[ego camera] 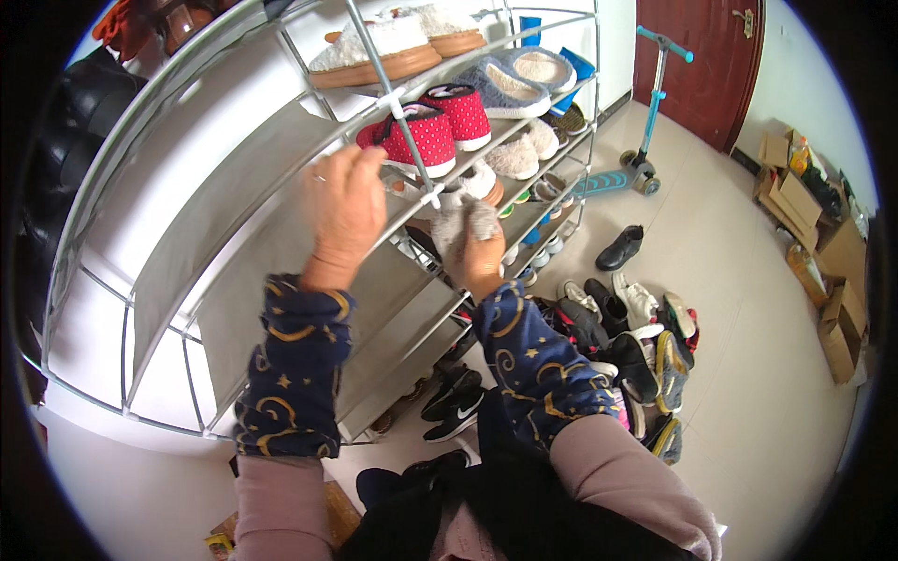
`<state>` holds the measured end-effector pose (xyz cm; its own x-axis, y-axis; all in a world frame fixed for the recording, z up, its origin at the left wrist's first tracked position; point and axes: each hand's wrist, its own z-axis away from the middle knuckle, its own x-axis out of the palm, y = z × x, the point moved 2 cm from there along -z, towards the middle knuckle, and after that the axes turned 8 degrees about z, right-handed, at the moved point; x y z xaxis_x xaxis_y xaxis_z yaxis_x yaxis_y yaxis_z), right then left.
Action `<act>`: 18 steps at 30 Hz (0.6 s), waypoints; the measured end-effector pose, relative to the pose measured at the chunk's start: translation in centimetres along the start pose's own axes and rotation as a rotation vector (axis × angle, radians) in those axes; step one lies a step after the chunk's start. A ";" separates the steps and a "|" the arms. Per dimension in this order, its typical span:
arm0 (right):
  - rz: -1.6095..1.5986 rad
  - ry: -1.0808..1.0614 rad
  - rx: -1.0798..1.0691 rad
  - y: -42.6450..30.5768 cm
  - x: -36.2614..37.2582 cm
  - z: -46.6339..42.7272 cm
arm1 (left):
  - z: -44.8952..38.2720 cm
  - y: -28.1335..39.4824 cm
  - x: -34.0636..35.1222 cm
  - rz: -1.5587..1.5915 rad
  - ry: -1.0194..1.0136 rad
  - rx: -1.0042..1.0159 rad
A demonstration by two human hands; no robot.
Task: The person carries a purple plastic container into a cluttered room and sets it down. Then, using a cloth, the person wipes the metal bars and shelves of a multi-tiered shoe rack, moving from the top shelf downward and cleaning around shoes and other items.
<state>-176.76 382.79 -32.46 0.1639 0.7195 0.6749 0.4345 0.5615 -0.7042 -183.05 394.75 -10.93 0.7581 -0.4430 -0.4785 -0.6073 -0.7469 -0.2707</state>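
Note:
My right hand (485, 256) grips a bunched, greyish cloth (459, 228) beside a joint of the metal-tube shoe rack (414, 140). My left hand (345, 207), slightly blurred and wearing a ring, is raised over the rack's front tube with nothing visible in it. Just beyond its fingertips stands a pair of red dotted slippers (421, 137) with white soles. Grey fabric shelves (238, 151) stretch across the left bays, bare of shoes. To the right, the rack holds grey-blue fleece-lined slippers (505, 88), beige fluffy slippers (513, 156) and, higher up, white fleece shoes (382, 52) with brown soles.
Many shoes lie in a floor pile (624, 343) right of the rack, with a single black shoe (621, 247) apart. Black sneakers (454, 407) sit near my feet. A turquoise scooter (649, 126) stands before a dark red door (687, 63). Cardboard boxes (831, 259) line the right wall.

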 end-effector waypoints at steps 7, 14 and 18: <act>0.222 0.038 0.096 0.3 -0.5 -0.7 | 6.6 -1.0 8.2 0.088 -0.521 -0.426; 0.927 -0.101 -0.534 3.8 0.7 -4.5 | 7.2 -2.2 12.7 0.315 -0.565 -0.489; 0.910 -0.154 -0.448 9.5 -2.3 -4.6 | 8.2 -3.0 14.3 0.361 -0.488 -0.425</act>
<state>-168.90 384.57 -39.66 0.4948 0.8589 -0.1323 0.4983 -0.4052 -0.7665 -172.31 394.75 -23.83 0.2769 -0.5006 -0.8202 -0.5794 -0.7679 0.2730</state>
